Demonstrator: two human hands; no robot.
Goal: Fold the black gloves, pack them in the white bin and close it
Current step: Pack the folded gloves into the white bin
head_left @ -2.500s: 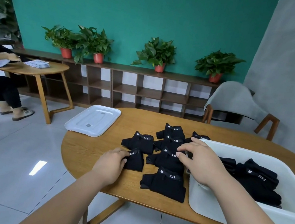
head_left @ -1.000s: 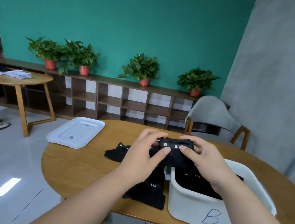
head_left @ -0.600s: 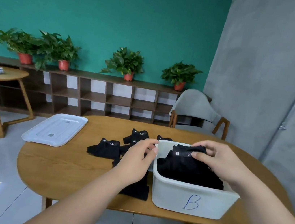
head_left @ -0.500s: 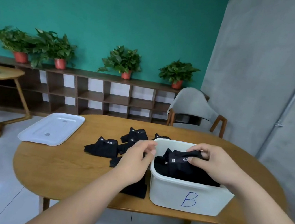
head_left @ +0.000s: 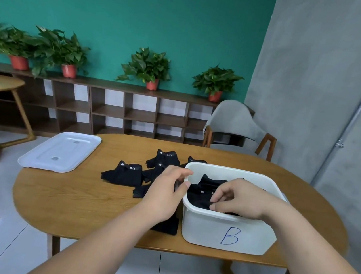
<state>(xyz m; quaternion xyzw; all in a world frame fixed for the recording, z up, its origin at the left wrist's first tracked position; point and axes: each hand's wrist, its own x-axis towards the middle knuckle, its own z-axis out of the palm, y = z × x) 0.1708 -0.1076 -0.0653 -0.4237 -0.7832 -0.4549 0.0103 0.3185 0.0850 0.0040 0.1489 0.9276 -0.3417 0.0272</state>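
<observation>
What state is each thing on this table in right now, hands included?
white bin, open, partly filled.
lid, off, lying flat left of the bin.
packed gloves, piled inside the bin.
loose gloves, outside the bin, not yet packed.
left hand, curled at the bin's rim, grip unclear.
right hand, pinching the packed gloves.

one view only: your head-worn camera looks forward and down, wide-angle, close over the oval wooden table [head_left: 68, 202]. the white bin [head_left: 208, 229] sits right of centre, at near range. the teal wall [head_left: 123, 8] faces you beyond.
</observation>
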